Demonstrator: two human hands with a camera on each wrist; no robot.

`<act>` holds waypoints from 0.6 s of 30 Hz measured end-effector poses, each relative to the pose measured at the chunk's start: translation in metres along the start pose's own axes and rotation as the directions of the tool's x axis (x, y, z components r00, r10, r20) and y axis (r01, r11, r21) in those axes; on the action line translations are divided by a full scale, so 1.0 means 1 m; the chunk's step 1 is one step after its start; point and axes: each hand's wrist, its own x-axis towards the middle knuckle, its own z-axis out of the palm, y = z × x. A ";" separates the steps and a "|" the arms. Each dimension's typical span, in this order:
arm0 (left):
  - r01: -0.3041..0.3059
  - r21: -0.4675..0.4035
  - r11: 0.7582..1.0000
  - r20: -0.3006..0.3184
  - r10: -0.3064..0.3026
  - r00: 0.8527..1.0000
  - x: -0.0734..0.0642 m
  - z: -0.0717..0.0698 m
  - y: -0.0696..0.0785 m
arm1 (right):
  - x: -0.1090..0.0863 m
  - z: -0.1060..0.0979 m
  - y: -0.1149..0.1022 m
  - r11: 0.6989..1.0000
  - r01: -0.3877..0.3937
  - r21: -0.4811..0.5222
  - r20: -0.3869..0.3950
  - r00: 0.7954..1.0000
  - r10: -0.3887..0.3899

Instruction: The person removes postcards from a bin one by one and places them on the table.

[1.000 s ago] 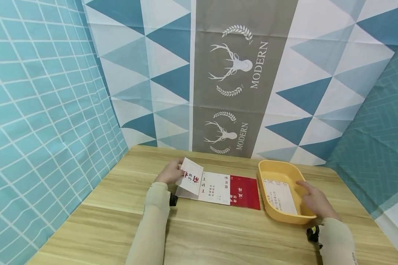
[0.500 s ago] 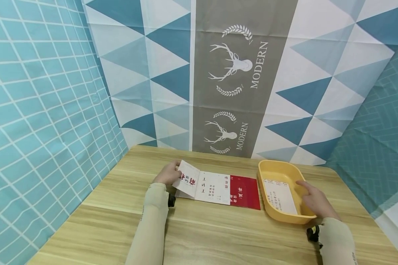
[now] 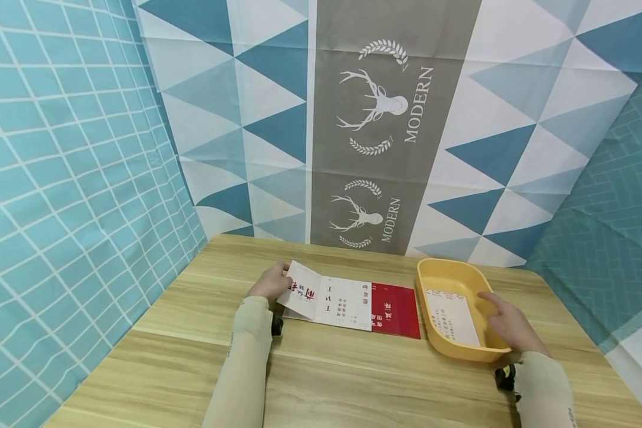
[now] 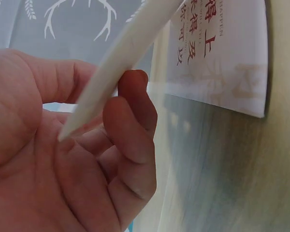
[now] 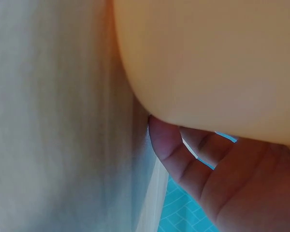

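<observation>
My left hand pinches a white card with red characters, tilted over the left end of a row of cards. In the left wrist view the held card shows edge-on, with curled fingers against one side. Flat beside it in the row lie a white card with dark print and a red card. At the right, my right hand grips the side of a yellow plastic tray, its thumb over the rim. Fingers press under the tray's outer wall in the right wrist view.
Inside the tray lies a white card with small print. Everything stands on a wood-grain table. A patterned cloth hangs behind the table's back edge, and a blue tiled covering rises along the left.
My left hand has shifted slightly left with the pinched card, which has come lower and uncovers more of the white card beside it. The right hand and the tray have stayed in place.
</observation>
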 end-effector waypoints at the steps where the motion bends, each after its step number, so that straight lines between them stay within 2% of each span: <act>1: 0.006 -0.004 1.000 -0.001 -0.006 1.000 0.000 0.000 0.000 | 0.000 0.000 0.000 1.000 -0.002 0.002 0.001 1.000 0.002; 7: 0.031 0.045 0.999 -0.029 -0.029 0.999 0.003 0.002 -0.005 | 0.001 0.000 0.000 1.000 -0.011 -0.001 0.004 1.000 0.011; 12: 0.051 0.124 0.991 -0.092 -0.039 0.995 0.002 0.003 -0.007 | 0.002 -0.001 0.000 1.000 -0.021 -0.007 0.004 1.000 0.021; 18: 0.072 0.163 0.984 -0.146 -0.048 0.988 0.003 0.005 -0.009 | 0.002 -0.001 -0.001 1.000 -0.026 -0.008 0.007 1.000 0.026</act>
